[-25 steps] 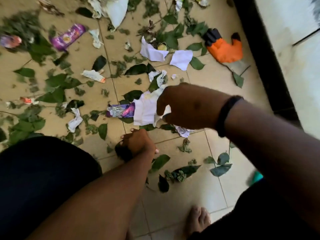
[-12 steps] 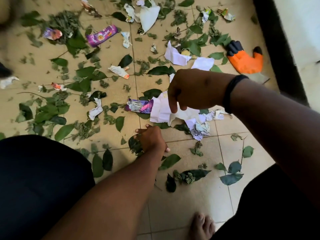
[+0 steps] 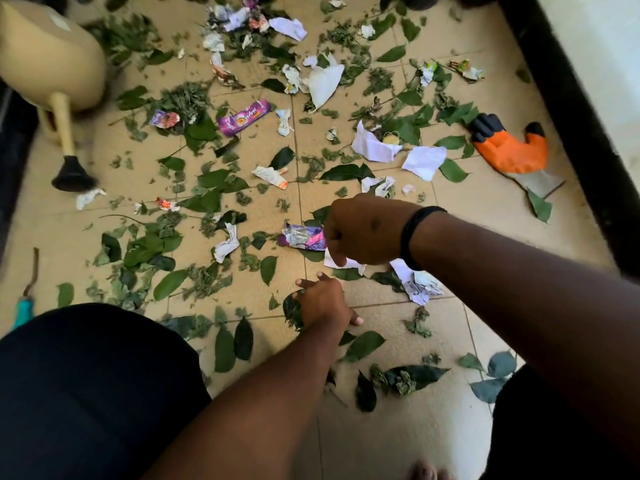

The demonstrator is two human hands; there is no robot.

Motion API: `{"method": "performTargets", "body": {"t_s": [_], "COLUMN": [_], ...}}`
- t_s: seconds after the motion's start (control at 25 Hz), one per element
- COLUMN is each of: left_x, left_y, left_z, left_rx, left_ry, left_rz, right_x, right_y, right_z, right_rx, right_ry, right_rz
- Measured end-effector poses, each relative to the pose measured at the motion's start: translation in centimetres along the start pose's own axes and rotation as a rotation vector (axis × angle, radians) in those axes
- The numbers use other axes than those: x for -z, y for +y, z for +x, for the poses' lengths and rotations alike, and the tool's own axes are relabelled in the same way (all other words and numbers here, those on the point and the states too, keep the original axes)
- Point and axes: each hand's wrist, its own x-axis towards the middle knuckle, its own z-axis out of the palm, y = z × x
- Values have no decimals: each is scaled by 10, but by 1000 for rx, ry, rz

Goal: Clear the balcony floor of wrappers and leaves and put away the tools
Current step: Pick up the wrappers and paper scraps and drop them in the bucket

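Pinching white paper (image 3: 341, 263), right hand (image 3: 363, 230) fingers curl; left hand (image 3: 323, 303) clutches leaves (image 3: 292, 311) (dark green).

Glove (image 3: 509, 150) right; watering can (image 3: 48, 60) left

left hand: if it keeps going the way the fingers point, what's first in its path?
Probably the white paper scrap just beyond the left hand, under the right hand; depth is unclear.

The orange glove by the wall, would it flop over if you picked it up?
Probably yes. The orange glove lies flat and slightly rumpled on the floor tiles, so it is likely soft and would droop from the fingers. It looks thin, so probably light. Its dark fingertips seem coated, perhaps grippy rather than slippery. It should not roll.
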Motion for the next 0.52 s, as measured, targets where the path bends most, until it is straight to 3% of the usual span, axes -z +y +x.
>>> {"method": "performTargets", "body": {"t_s": [0.2, 0.36, 0.52], "left_x": [8, 12, -5], "left_y": [-11, -11, -10], "left_z": [-1, -2, -1], "left_rx": [-120, -176, -117], "left_ry": [232, 228, 285], "left_rz": [-22, 8, -60], "right_x": [-2, -2, -1], "right_y": [2, -2, -5], "right_z": [5, 4, 5], "right_rx": [30, 63, 54], "right_ry": [69, 78, 67], "right_rz": [-12, -11, -17]}}
